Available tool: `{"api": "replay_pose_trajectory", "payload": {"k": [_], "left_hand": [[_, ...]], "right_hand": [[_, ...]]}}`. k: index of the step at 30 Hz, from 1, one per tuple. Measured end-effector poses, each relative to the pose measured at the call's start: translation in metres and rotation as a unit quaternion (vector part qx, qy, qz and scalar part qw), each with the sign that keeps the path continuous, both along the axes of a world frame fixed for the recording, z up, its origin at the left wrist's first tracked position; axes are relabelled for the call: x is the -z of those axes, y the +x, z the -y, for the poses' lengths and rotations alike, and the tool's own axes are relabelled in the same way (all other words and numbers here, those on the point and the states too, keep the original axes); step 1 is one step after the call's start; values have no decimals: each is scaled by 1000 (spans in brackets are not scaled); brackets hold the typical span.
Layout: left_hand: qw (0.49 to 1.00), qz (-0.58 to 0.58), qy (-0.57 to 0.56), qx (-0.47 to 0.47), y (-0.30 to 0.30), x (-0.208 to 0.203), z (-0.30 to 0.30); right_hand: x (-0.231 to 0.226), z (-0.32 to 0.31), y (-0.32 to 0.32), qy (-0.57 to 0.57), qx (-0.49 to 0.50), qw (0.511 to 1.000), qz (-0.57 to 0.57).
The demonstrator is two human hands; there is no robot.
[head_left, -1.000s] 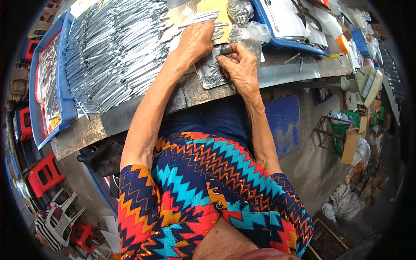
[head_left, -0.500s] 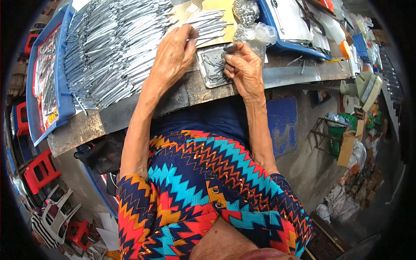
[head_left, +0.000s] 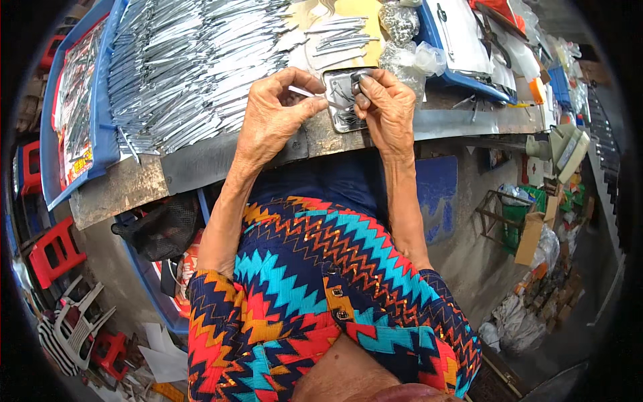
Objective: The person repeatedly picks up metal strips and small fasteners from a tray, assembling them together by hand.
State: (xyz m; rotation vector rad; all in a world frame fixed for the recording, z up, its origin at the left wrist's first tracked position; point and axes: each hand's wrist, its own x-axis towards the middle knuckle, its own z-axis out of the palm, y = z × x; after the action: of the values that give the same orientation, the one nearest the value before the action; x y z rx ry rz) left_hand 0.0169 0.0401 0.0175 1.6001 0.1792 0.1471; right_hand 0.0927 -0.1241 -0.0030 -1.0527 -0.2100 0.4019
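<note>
Between the thumb and forefinger of my left hand [head_left: 273, 119] is a slim silvery metal strip [head_left: 307, 92], pointing toward the right hand. My right hand [head_left: 392, 114] is pinched closed above a small shallow metal tray [head_left: 340, 129]; its fingertips look dark, and whatever they hold is too small to make out. Several small dark pin-like pieces [head_left: 345, 100] lie in the tray, partly hidden by my fingers. Just beyond, a loose group of slim metal pieces [head_left: 341, 37] rests on a yellowish sheet [head_left: 370, 53]. To the left spreads a large heap of similar pieces [head_left: 187, 67].
A blue tray [head_left: 100, 157] stands at the bench's left end, another blue tray [head_left: 462, 82] at the back right. Clear plastic bags [head_left: 429, 59] sit beyond my right hand. The bench's front edge [head_left: 234, 164] runs below my wrists. Red stools [head_left: 57, 251] are on the floor at left.
My left hand has come away from the pieces on the yellowish sheet, back toward me, with a slim metal strip in its fingers. My right hand stays over the small tray.
</note>
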Motion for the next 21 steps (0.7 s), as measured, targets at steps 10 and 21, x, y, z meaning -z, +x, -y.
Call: {"api": "replay_pose_trajectory", "payload": {"k": [10,21], "left_hand": [[992,17,-115,47,-5,15,5],[997,50,29,42,-10,10,13]], "right_hand": [[-20,-18,-12,-143,-9,982,119],[-28,-17,-17,-134,-43,984,109]]}}
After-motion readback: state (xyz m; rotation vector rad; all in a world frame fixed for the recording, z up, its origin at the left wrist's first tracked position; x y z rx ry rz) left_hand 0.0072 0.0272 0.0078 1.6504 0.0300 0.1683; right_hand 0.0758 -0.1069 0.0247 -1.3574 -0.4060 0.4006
